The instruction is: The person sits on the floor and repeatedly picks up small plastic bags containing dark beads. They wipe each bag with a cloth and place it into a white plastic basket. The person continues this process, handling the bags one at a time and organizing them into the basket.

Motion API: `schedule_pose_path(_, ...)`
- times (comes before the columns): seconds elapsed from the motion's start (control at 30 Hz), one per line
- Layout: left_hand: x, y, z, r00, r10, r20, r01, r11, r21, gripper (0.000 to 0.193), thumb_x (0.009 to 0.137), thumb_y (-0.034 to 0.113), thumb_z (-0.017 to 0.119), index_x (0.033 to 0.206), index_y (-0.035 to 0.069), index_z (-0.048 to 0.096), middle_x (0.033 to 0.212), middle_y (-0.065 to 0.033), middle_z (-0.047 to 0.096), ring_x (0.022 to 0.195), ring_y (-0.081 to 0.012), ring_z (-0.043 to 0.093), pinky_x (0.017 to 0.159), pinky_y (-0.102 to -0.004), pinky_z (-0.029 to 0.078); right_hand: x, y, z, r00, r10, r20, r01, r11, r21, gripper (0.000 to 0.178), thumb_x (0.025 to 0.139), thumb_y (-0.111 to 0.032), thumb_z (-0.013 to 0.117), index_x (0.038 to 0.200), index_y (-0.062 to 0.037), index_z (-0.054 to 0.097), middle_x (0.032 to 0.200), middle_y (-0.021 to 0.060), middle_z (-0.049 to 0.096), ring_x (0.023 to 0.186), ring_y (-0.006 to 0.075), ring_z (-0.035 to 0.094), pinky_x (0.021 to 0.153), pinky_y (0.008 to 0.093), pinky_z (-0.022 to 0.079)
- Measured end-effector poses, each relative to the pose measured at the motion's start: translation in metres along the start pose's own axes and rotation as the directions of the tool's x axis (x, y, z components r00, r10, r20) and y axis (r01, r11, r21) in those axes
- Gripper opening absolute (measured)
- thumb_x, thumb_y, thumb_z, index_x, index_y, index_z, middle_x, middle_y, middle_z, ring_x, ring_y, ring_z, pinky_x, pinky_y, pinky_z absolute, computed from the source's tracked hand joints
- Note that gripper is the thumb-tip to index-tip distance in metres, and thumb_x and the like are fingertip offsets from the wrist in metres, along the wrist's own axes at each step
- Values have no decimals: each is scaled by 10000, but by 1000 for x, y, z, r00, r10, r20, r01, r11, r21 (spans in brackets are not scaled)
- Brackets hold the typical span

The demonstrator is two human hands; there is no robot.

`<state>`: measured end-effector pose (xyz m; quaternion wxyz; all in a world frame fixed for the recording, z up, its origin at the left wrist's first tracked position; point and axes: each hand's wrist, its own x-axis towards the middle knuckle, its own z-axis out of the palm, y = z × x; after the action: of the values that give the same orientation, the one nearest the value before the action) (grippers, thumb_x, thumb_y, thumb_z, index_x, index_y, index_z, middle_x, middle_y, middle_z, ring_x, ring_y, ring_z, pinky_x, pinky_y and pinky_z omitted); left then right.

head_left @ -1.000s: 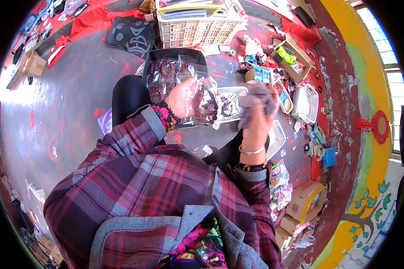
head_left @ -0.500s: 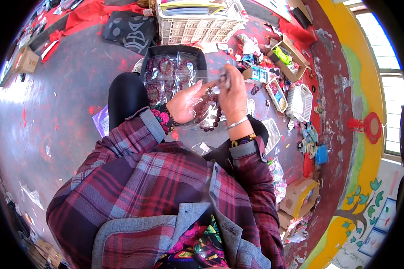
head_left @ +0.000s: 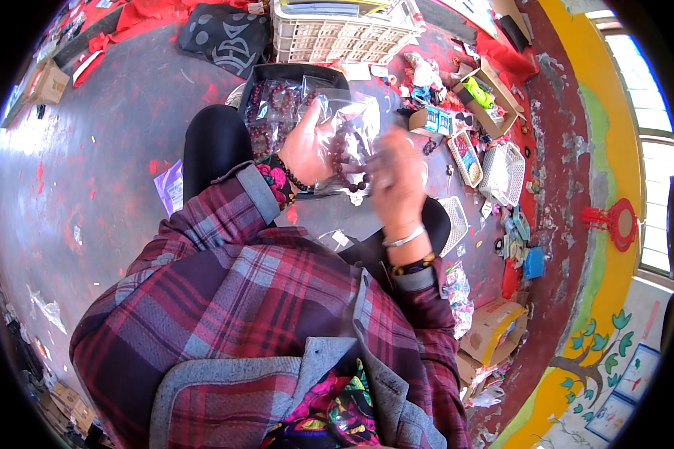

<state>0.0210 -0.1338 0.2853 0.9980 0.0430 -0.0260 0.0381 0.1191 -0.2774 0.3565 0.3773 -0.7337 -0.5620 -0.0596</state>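
Observation:
My left hand (head_left: 304, 153) grips a clear plastic bag (head_left: 363, 112), its thumb pointing up along the bag. Dark red round beads, strung as a bracelet (head_left: 340, 166), show at the bag's lower part, between my two hands; whether they lie fully inside it I cannot tell. To the right of the beads, my right hand (head_left: 398, 183) is smeared by motion. Something dark shows at its fingers, too blurred to name. Beyond my left hand, a black tray (head_left: 299, 72) holds several clear bags with dark red beaded bracelets (head_left: 281, 101).
A white plastic crate (head_left: 344, 39) stands past the tray, beside a dark patterned bag (head_left: 225, 39). To the right lie white baskets (head_left: 502, 173), an open cardboard box (head_left: 494, 123) and scattered small items. A purple packet (head_left: 170, 187) lies left of my knee.
My right hand has come away from the left, down and to the right. My left hand has tilted upward, and the clear bag now stands raised above the beads.

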Motion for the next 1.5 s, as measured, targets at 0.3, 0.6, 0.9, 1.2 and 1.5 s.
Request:
schedule_pose_path(0.3,-4,-25,-14,967,-253,35,255,964,-70,647,898,611,333,1328,131,392,1306,-137,469,1213,-330,437,984,-561,348,27,33,49,990,-91,105,107,982,-158,380,728,-35,565,1103,-98,555,1231,160,499,1151,350,468,916,437,404)
schedule_pose_path(0.6,3,-6,3,998,20,-63,-22,999,-31,470,949,311,392,1387,153,332,1354,-205,405,1184,-334,468,998,-529,352,3,103,-10,608,751,259,-758,452,470,230,731,29,438,798,22,658,709,71,645,624,130,582,566,228,443)
schedule_pose_path(0.9,13,-4,-12,975,142,-173,-133,989,64,423,970,321,359,1342,121,383,1251,-158,511,1095,-290,542,937,-460,440,-29,34,-1,588,539,603,-744,67,665,320,840,-85,622,1136,31,579,818,39,643,651,89,588,560,223,467)
schedule_pose_path(1.2,19,-9,-9,889,309,-337,-233,941,247,604,920,528,380,1396,165,303,1277,-113,458,1178,-265,418,1001,-467,304,8,-17,-10,982,71,178,16,896,-445,361,747,-173,649,1073,-37,575,739,99,600,725,297,584,593,374,491)
schedule_pose_path(1.5,7,0,-3,975,214,-60,-214,977,-5,743,897,626,233,1416,96,276,1425,-165,289,1317,-315,282,1047,-565,252,16,-32,-27,751,600,276,-637,548,542,182,894,-138,567,1024,-15,597,786,113,636,621,146,615,545,282,496)
